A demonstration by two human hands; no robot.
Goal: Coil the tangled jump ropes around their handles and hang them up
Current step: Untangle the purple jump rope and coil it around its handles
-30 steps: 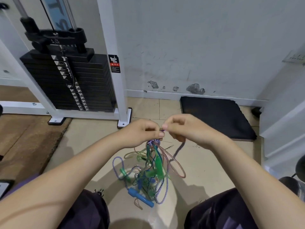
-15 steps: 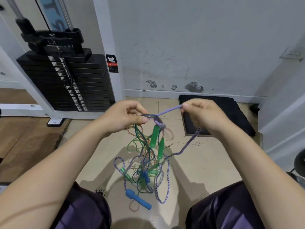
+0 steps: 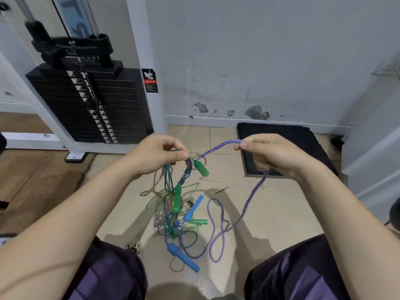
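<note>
Black metal weight plates (image 3: 91, 109) are stacked in a white frame at the far left, by the wall. Next, the left hand (image 3: 158, 152) is held above the floor, and the top of a tangled bunch of thin coloured jump ropes (image 3: 175, 204) is pinched between its curled fingers and thumb. Green plastic handles (image 3: 201, 168) and blue plastic handles (image 3: 183, 256) are mixed into the bunch, which hangs down to the pale tiled floor (image 3: 270, 213). A purple and white twisted rope (image 3: 218, 147) is stretched from the bunch to the right hand (image 3: 275, 154), where it is pinched by curled fingers, then falls in loops onto the floor. A black square mat (image 3: 287, 133) is seen behind the right hand.
</note>
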